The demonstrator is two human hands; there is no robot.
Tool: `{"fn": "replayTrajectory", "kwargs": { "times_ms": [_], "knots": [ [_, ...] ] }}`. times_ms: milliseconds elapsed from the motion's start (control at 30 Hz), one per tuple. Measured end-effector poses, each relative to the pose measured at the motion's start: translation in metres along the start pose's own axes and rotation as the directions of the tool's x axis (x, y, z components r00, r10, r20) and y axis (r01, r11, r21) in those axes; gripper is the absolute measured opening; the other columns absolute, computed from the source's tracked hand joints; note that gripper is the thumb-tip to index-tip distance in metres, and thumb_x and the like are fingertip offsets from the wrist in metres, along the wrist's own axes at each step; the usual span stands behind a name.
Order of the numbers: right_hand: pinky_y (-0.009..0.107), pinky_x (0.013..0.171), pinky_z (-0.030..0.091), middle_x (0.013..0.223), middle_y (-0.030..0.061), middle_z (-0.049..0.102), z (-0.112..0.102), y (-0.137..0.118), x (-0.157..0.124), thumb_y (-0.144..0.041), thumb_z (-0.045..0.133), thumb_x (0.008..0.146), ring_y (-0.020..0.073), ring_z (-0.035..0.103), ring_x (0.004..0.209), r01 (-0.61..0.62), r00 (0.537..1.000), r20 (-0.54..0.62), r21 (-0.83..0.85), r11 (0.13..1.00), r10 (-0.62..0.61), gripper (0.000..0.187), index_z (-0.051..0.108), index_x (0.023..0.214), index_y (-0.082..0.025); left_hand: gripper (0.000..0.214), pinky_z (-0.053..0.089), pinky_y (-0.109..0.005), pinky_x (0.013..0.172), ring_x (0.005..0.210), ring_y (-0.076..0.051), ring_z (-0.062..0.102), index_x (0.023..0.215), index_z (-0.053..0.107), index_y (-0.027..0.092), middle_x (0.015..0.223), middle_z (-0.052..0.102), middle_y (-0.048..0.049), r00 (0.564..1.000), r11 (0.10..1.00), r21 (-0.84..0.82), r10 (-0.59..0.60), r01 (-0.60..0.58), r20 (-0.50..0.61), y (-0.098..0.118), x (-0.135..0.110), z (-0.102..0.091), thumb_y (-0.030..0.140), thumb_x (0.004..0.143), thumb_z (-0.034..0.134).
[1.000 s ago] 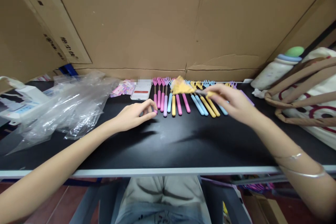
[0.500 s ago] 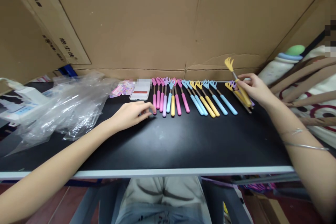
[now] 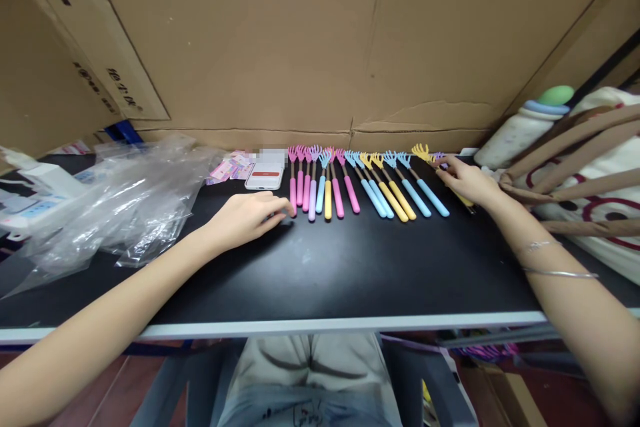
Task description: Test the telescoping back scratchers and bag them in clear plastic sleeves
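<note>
As I look down on the desk point(image 3: 305, 280) from my distant seat, I count fourteen hand-shaped rakes point(image 3: 352, 195) in a row near its far edge, heads toward that edge: five pink, five blue, three yellow and one lavender. My left hand point(image 3: 250, 215) is at the row's left end, fingers loosely curled with thumb and forefinger apart, tips right by the first pink handle point(image 3: 293, 197); I can't tell whether they touch it. My right hand point(image 3: 469, 181) lies over a second group toward the right edge, where I make out one yellow head point(image 3: 421, 152) and one purple head point(image 3: 439, 157); it hides the rest, so I can't count them or tell whether its fingers are clamped. One phone point(image 3: 264, 173) lies left of the row; one bottle point(image 3: 520, 132) is at the far right corner.
</note>
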State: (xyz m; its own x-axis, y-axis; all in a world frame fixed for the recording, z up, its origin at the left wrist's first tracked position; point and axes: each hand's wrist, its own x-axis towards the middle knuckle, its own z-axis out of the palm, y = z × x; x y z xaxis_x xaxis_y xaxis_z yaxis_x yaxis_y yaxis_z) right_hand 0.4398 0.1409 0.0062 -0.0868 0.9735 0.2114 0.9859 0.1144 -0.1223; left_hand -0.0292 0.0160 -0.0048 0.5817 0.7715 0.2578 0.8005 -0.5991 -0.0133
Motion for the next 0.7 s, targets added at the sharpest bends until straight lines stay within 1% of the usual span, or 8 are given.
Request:
{"fn": "replayTrajectory", "kwargs": {
  "times_ms": [133,233,333,433,500,567,633,700],
  "knots": [
    [0.032,0.07,0.039,0.087,0.0111,0.065,-0.003,-0.007,-0.004,-0.043,0.055,0.083,0.0182,0.056,0.071,0.015,1.0,0.013,0.123,0.992,-0.017,0.039,0.051,0.112,-0.017,0.019,0.039,-0.021,0.067,0.08,-0.013,0.062,0.104,0.06,0.028,0.094,0.066,0.0024,1.0,1.0,0.007,-0.002,0.001,0.013,0.0,0.0,-0.002,0.029,0.095,0.044],
    [0.032,0.077,0.04,0.08,0.0091,0.063,-0.008,-0.016,-0.006,-0.037,0.049,0.088,0.0168,0.056,0.075,0.05,0.999,-0.034,0.247,0.968,-0.043,0.033,0.05,0.113,-0.015,0.018,0.039,-0.021,0.066,0.078,-0.013,0.062,0.103,0.06,0.027,0.092,0.066,0.0026,1.0,1.0,0.011,-0.01,0.01,0.004,0.001,0.0,-0.002,0.029,0.094,0.045],
    [0.032,0.079,0.041,0.076,0.0079,0.062,-0.013,-0.027,-0.01,-0.036,0.043,0.091,0.0164,0.056,0.075,0.085,0.995,-0.078,0.364,0.928,-0.061,0.034,0.048,0.116,-0.012,0.017,0.04,-0.022,0.068,0.08,-0.013,0.063,0.101,0.061,0.026,0.093,0.067,0.0028,1.0,1.0,0.018,0.013,-0.013,-0.022,0.002,0.0,-0.002,0.028,0.094,0.045],
    [0.03,0.072,0.043,0.08,0.008,0.063,-0.019,-0.049,-0.021,-0.045,0.044,0.09,0.0165,0.055,0.074,0.147,0.989,-0.053,0.463,0.874,-0.138,0.042,0.05,0.117,-0.013,0.018,0.041,-0.021,0.069,0.084,-0.013,0.063,0.097,0.063,0.026,0.094,0.068,0.0041,0.998,0.998,0.018,0.061,-0.06,-0.028,0.002,0.0,-0.001,0.026,0.094,0.045],
    [0.028,0.069,0.044,0.085,0.0071,0.064,-0.022,-0.072,-0.033,-0.053,0.049,0.086,0.0162,0.057,0.076,0.211,0.971,-0.014,0.523,0.826,-0.239,0.047,0.054,0.116,-0.017,0.019,0.041,-0.021,0.069,0.086,-0.013,0.063,0.095,0.064,0.026,0.093,0.068,0.0042,0.997,0.997,0.028,0.073,-0.072,-0.024,0.002,0.0,-0.001,0.026,0.095,0.045],
    [0.026,0.064,0.043,0.087,0.0052,0.063,-0.023,-0.099,-0.047,-0.055,0.053,0.085,0.0146,0.056,0.073,0.304,0.921,0.024,0.58,0.756,-0.389,0.047,0.058,0.115,-0.019,0.02,0.041,-0.021,0.068,0.086,-0.013,0.063,0.094,0.065,0.026,0.092,0.069,0.0038,0.998,0.997,0.035,0.065,-0.064,-0.027,0.002,0.001,-0.001,0.026,0.095,0.045],
    [0.024,0.055,0.037,0.079,0.0025,0.061,-0.021,-0.124,-0.061,-0.052,0.052,0.088,0.0111,0.049,0.061,0.41,0.845,0.048,0.58,0.703,-0.532,0.042,0.061,0.113,-0.019,0.021,0.04,-0.021,0.067,0.084,-0.013,0.062,0.094,0.066,0.026,0.091,0.068,0.0034,0.998,0.998,0.035,0.056,-0.055,-0.034,0.003,0.001,-0.002,0.026,0.095,0.045],
    [0.023,0.055,0.036,0.082,0.0031,0.062,-0.015,-0.142,-0.072,-0.047,0.051,0.09,0.0099,0.048,0.06,0.514,0.76,0.056,0.558,0.651,-0.648,0.037,0.063,0.111,-0.018,0.02,0.04,-0.021,0.065,0.083,-0.013,0.062,0.093,0.066,0.025,0.09,0.068,0.0033,0.998,0.998,0.034,0.056,-0.055,-0.041,0.006,0.001,-0.001,0.027,0.094,0.046]
  ]
}}
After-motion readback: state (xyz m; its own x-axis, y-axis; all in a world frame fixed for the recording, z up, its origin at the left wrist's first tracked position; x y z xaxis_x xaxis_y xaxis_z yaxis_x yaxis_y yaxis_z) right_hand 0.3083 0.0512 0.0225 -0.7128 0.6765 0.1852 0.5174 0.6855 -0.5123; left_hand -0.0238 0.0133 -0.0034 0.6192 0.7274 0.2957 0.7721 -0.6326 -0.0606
